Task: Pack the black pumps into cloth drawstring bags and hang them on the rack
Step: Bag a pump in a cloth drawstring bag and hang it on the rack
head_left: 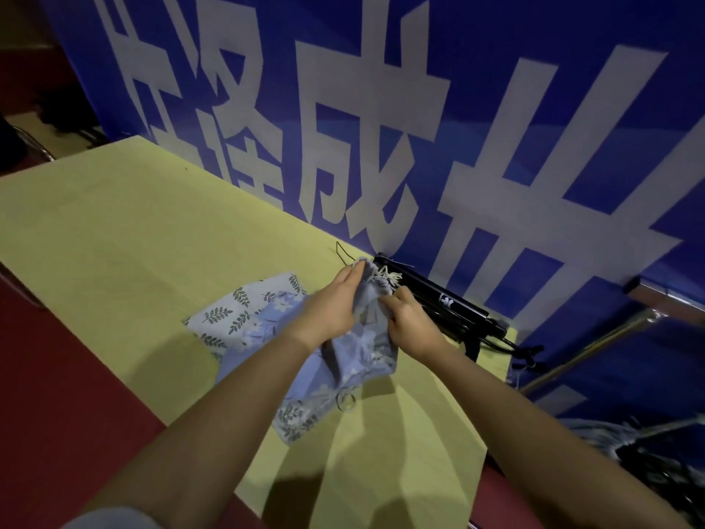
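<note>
Both hands at work on a blue floral drawstring bag, lifted slightly off the yellow table. Left hand with fingers extended and pressed together along the gathered mouth; right hand with fingers curled and pinching the cloth just below the fringed drawstring ends. Something dark and narrow poking out under the left wrist, likely part of a black pump, though too blurred to be sure; otherwise no pump in plain sight, presumably inside the bag. More flat leaf-print bags spread under and to the left of the fingers. Likely risk: cord drawn tight while the mouth is unevenly gathered, leaving a gap for the shoe to slide out; or the loose cord loop below the wrists snagging. Just past the fingertips, a black folded stand and a thin wire hook, near enough for the fringe to catch. Blue banner close behind, so little room forward; table edge near on the right, with metal bars beyond. Open tabletop well to the left, the freest direction for moving.
</note>
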Demonstrator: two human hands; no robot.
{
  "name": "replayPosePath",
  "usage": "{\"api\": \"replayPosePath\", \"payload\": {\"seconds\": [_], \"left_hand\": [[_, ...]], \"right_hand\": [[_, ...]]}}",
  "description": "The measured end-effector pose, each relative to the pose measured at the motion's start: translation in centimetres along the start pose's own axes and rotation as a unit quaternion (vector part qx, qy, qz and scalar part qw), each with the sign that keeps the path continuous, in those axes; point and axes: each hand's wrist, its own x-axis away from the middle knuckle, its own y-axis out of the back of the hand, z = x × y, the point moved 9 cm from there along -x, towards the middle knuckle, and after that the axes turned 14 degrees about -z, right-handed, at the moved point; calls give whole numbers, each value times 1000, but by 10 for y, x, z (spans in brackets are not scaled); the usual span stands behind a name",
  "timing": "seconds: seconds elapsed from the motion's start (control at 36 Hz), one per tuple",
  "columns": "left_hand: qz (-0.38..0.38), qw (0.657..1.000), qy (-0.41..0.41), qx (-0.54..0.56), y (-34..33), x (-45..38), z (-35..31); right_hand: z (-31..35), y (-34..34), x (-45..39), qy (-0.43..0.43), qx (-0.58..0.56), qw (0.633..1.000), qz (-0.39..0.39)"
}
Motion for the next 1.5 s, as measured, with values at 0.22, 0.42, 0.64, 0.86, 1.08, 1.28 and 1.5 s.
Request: {"api": "replayPosePath", "payload": {"seconds": [0.22,0.42,0.64,0.86,1.08,1.28,1.5], "left_hand": [[30,999,6,19,-27,-18,-1],[30,998,45,26,-41,-36,1],[43,997,66,17,-63,-58,5],[47,994,103,13,-82,-64,26],[44,992,115,32,-88,-62,37],[40,992,113,30,-79,-56,33],[39,993,105,25,-67,-49,24]], "right_hand": [[-19,11,1,-34,-124,990,-61],[-80,10,-14,-171,-13,981,-86],[-138,-27,-25,-169,153,971,77],[-151,-52,-34,-118,264,953,90],[-146,-50,-36,-117,219,966,73],[-133,-23,-38,-126,207,968,59],[-114,25,-32,-150,136,979,2]]}}
